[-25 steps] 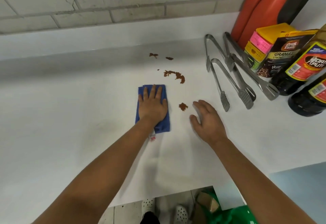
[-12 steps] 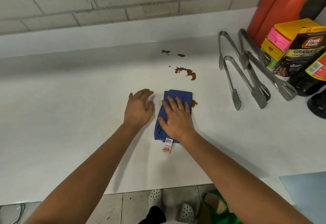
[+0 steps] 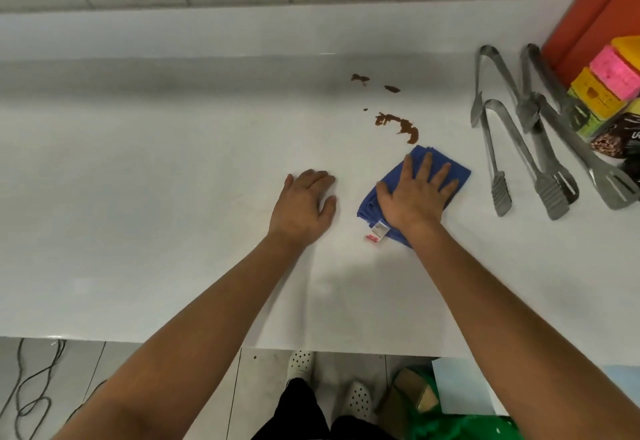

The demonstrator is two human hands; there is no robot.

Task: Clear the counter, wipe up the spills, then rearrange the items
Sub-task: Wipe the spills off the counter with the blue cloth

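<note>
Fingers [image 3: 426,171] flat on blue cloth [image 3: 457,176]

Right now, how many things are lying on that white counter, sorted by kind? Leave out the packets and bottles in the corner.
Metal tongs: 3
Blue cloth: 1, pressed flat under the right hand
Brown spill patches: 4
Total: 8

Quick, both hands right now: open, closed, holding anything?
Left hand: open, resting on the counter, holding nothing.
Right hand: open, fingers spread flat, pressing on the blue cloth.
</note>
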